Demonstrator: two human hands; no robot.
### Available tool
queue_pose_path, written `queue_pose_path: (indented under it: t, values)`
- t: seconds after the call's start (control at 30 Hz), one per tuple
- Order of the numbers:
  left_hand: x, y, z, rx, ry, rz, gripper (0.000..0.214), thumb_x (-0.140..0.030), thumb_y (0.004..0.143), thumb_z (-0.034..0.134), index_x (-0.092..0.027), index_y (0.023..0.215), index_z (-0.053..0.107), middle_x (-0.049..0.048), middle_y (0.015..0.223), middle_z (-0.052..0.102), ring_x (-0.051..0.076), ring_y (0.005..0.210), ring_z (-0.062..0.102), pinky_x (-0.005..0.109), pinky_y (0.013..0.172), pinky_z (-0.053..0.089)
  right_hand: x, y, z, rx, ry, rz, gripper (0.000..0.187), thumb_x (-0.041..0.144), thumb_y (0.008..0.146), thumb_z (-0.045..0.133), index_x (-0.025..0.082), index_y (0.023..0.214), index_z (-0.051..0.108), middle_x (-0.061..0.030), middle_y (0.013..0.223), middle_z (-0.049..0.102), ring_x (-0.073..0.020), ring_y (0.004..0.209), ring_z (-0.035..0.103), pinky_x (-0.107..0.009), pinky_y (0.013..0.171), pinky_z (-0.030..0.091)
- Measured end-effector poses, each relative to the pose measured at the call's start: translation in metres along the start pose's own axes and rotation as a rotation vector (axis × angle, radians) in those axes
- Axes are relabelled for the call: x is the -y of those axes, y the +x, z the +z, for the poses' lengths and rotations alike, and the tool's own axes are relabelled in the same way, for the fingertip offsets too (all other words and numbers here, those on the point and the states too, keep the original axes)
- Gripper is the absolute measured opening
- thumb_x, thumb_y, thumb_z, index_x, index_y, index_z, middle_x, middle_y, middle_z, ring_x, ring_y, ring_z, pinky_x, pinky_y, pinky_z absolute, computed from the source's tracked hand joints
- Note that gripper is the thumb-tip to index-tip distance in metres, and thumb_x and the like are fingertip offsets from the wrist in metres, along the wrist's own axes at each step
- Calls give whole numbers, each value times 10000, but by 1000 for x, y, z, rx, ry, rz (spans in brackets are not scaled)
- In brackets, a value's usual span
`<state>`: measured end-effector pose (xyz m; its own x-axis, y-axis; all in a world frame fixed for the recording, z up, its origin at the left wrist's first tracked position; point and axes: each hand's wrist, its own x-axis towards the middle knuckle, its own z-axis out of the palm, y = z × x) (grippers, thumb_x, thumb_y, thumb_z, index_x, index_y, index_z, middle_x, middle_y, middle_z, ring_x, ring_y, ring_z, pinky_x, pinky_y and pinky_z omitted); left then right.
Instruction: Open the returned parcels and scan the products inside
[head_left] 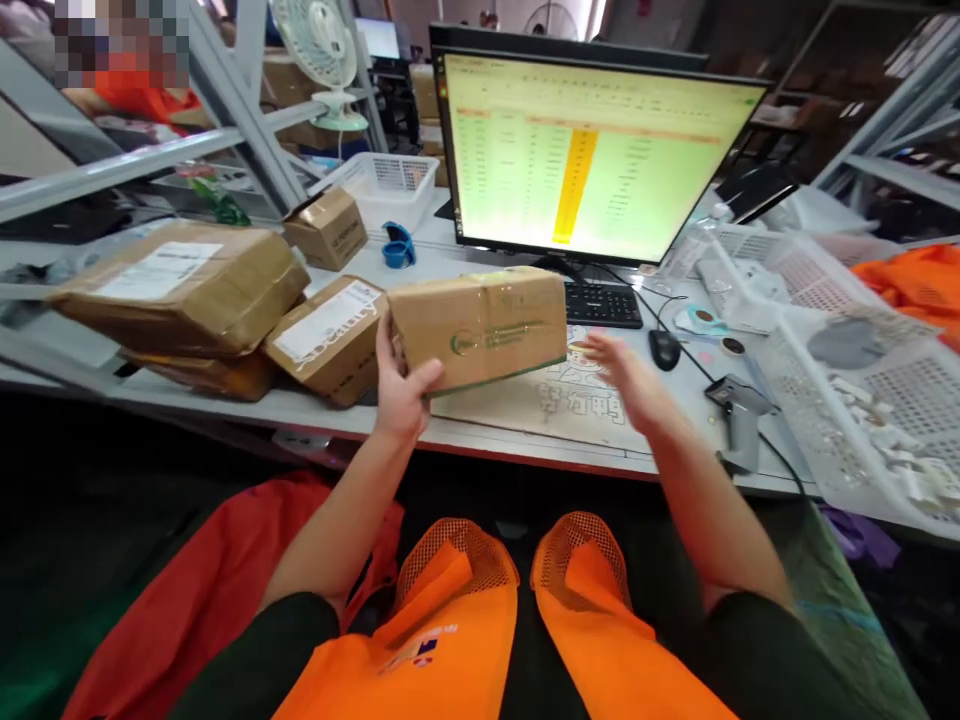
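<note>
My left hand [403, 395] grips the left end of a taped cardboard box [484, 325] with green print, its thumb on the front face. The box is tilted, above the desk in front of the monitor. To its right, my right hand [626, 380] is apart from the box, fingers stretched out and slightly blurred, with nothing in it. Just left of the held box lies another carton [330, 335] with a white label. Beyond it, a larger taped box [184, 285] with a label rests on a further carton [202, 373].
A monitor [585, 150] shows a spreadsheet, with a keyboard [600, 304] and mouse [664, 349] before it. A barcode scanner [741, 420] stands at the right, beside white plastic baskets [810, 390]. A small carton [326, 228], blue tape dispenser [398, 247] and fan [319, 45] are at back left.
</note>
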<state>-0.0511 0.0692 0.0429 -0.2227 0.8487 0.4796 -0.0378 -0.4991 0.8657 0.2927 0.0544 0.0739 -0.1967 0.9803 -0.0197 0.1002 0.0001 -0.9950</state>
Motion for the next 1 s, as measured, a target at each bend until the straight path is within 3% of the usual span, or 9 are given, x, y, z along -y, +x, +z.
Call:
queue_pose_path:
  t: [0.07, 0.17, 0.27, 0.37, 0.47, 0.57, 0.67, 0.8, 1.0]
  values:
    - [21, -1, 8, 150, 151, 329, 1226, -665, 701, 909, -377, 1683, 233, 131, 1589, 506, 351, 1530, 509, 537, 1268, 425, -6, 5, -4, 55, 180, 97, 874, 973, 914, 342, 325, 1424, 632, -123, 1489, 646, -373, 1314, 639, -630, 1015, 566]
    - [47, -1, 5, 380, 423, 846, 1055, -405, 749, 933, -452, 1623, 344, 92, 1500, 589, 350, 1514, 521, 639, 1304, 325, -18, 13, -13, 144, 383, 153, 1064, 1094, 731, 386, 293, 1375, 661, -143, 1337, 735, -409, 1227, 686, -620, 928, 595]
    - [67, 2, 1, 418, 612, 971, 796, -258, 787, 865, -487, 1472, 531, 65, 1507, 593, 353, 1535, 490, 674, 1303, 300, -29, 14, -19, 120, 390, 153, 985, 1006, 688, 621, 291, 1365, 663, -125, 1269, 766, -388, 1168, 712, -549, 877, 619]
    - [76, 2, 9, 289, 599, 695, 728, -368, 749, 903, -405, 1415, 612, 119, 1611, 500, 394, 1578, 422, 653, 1286, 335, -37, 10, -10, 33, 404, 136, 893, 777, 692, 798, 314, 1433, 613, -92, 1337, 746, -367, 1179, 712, -482, 836, 638]
    - [73, 3, 25, 145, 284, 137, 753, -550, 837, 804, -313, 1505, 550, 176, 1532, 587, 359, 1484, 550, 561, 1192, 486, -40, 4, 4, -151, 456, -13, 887, 654, 692, 796, 313, 1482, 579, -74, 1407, 712, -365, 1252, 682, -483, 908, 642]
    - [54, 15, 32, 163, -88, -356, 731, -714, 923, 577, -223, 1466, 581, 181, 1343, 718, 323, 1234, 727, 485, 1020, 608, -36, 0, 6, -226, 415, -128, 865, 619, 671, 808, 290, 1449, 617, -84, 1402, 711, -366, 1297, 657, -486, 1016, 610]
    - [26, 37, 33, 483, -124, -471, 814, -779, 854, 643, -190, 1416, 643, 189, 1435, 687, 342, 1237, 728, 439, 967, 624, -29, 6, -5, -79, 297, -82, 807, 582, 638, 869, 273, 1360, 683, -93, 1352, 730, -375, 1283, 665, -518, 1090, 566]
    - [-4, 53, 51, 986, 2, -552, 944, -625, 670, 932, -243, 1476, 623, 159, 1447, 691, 357, 1234, 731, 414, 939, 648, -21, 27, -6, 17, 100, -65, 818, 516, 641, 924, 273, 1387, 691, -89, 1409, 706, -383, 1344, 632, -586, 1213, 458]
    - [3, 32, 77, 914, -61, -695, 977, -578, 722, 905, -163, 1520, 524, 167, 1215, 775, 361, 1030, 782, 466, 832, 666, -10, 42, 0, 187, -172, -53, 843, 552, 745, 904, 280, 1498, 637, -91, 1455, 684, -396, 1348, 629, -614, 1212, 474]
